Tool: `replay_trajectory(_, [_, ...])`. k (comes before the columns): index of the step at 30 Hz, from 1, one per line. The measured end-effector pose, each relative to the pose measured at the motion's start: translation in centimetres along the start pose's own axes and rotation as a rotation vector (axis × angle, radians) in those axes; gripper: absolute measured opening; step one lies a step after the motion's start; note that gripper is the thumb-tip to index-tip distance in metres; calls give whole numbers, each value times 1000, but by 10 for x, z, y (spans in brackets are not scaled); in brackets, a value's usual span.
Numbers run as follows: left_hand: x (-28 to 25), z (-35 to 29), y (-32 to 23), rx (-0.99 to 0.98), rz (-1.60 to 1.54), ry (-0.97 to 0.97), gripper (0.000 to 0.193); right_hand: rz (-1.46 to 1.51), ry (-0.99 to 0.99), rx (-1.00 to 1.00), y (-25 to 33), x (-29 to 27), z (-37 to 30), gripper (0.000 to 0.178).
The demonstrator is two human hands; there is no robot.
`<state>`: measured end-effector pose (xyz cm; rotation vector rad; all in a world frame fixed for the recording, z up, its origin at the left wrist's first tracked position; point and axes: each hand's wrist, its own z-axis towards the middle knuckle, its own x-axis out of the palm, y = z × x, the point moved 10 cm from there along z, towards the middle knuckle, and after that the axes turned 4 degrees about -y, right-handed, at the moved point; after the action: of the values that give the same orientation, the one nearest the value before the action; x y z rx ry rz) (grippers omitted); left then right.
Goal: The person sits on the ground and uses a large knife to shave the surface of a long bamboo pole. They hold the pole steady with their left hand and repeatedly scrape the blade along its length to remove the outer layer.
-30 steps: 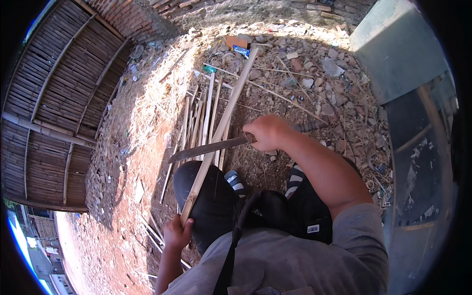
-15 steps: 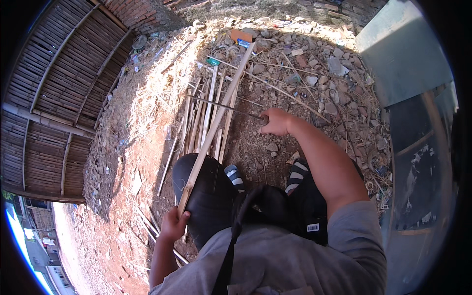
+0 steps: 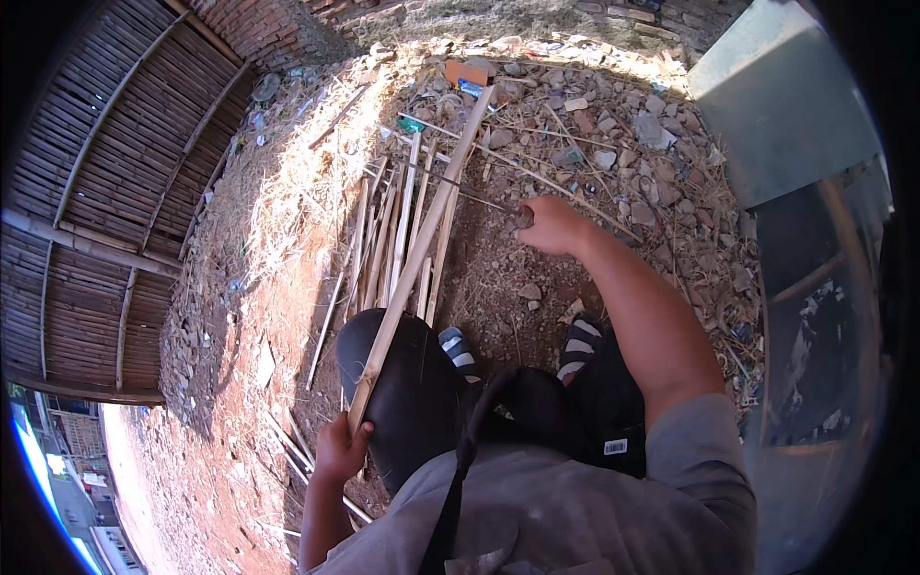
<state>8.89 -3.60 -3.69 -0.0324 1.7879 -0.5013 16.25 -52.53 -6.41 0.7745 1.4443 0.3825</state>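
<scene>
Splitting looks paused: left hand [image 3: 337, 450] grips the long bamboo pole [image 3: 419, 259] at its near end, right hand [image 3: 548, 223] closes around the blade [image 3: 458, 188] lying ahead, which needs raising next.

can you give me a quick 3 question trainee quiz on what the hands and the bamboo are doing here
1. True or false: the left hand grips the near end of the long bamboo pole.
2. What does the right hand hold? A) a brick B) the handle of a long blade C) a rope
3. Fill in: the pole's lower part rests across the person's left ____.

Key
1. True. The pole runs from that hand away over the split bamboo strips on the ground.
2. B. The blade lies across the pole and strips.
3. Knee, in dark trousers.
</scene>
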Motion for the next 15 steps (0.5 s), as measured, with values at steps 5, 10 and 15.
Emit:
replay_trajectory(5, [-4, -4, 2, -21, 24, 8, 40, -199, 241, -240, 62, 20, -25, 26])
replay_trajectory(10, [-12, -20, 14, 46, 80, -37, 37, -214, 300, -238, 45, 18, -32, 25])
replay_trajectory(15, [-19, -29, 19, 52, 110, -91, 32, -187, 197, -165, 20, 8, -11, 26])
